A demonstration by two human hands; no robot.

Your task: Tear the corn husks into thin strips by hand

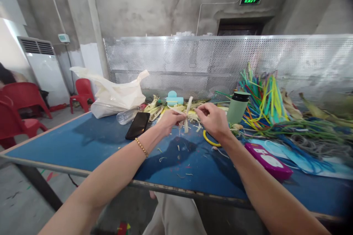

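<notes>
Pale corn husk strips [189, 105] cross each other above the middle of the blue table [104, 136]. My left hand [171, 120] pinches them where they meet, one end standing up and another hanging down. Just right of the strips, my right hand [211, 118] has its thumb and fingers pressed together; what they hold, if anything, is too small to make out. Behind and below the hands lie corn husks [154, 107] and small scraps. A yellow ring [210, 138] lies under my right wrist.
A black phone [138, 125], a clear plastic bottle [127, 115] and a white plastic bag [117, 97] are on the left. To the right stand a green bottle [237, 108] and bundled colourful strips [268, 97], with a purple box [267, 161] nearer. A perforated metal panel [171, 62] backs the table.
</notes>
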